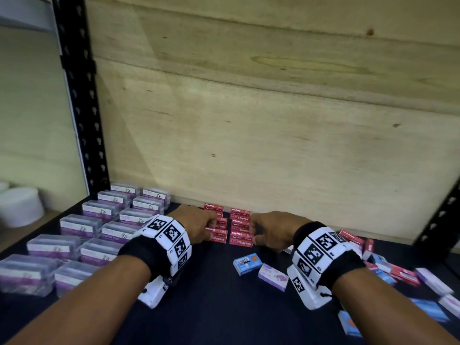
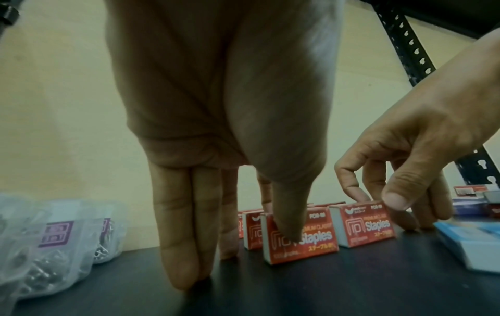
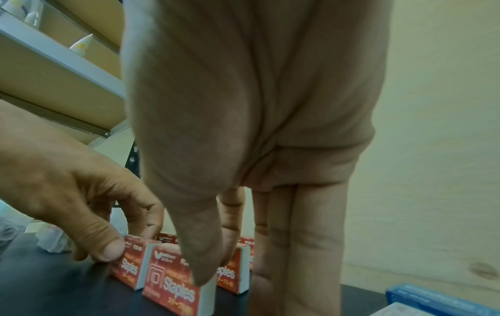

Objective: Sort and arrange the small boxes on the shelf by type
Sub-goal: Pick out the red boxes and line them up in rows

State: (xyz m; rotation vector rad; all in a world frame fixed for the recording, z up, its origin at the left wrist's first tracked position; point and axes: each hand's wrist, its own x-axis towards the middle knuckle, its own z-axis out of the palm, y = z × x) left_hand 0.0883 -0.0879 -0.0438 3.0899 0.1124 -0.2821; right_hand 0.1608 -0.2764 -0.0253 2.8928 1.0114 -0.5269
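Note:
Red staples boxes stand in two short columns at the back of the dark shelf (image 1: 214, 295). My left hand (image 1: 210, 231) pinches the front red box of the left column (image 2: 311, 245), thumb on its printed face and index finger behind it, while the other fingers point straight down to the shelf. My right hand (image 1: 254, 232) pinches the front red box of the right column (image 3: 167, 286) the same way, thumb in front. Both boxes rest on the shelf, close beside each other (image 1: 241, 241). The rear boxes are partly hidden by my fingers.
Clear paper-clip boxes (image 1: 82, 225) fill two columns on the left. A blue box (image 1: 246, 263) and a lilac box (image 1: 272, 276) lie loose in front. Mixed boxes (image 1: 398, 270) are scattered at the right. Wooden back panel (image 1: 273, 120) and black upright (image 1: 82, 95) bound the shelf.

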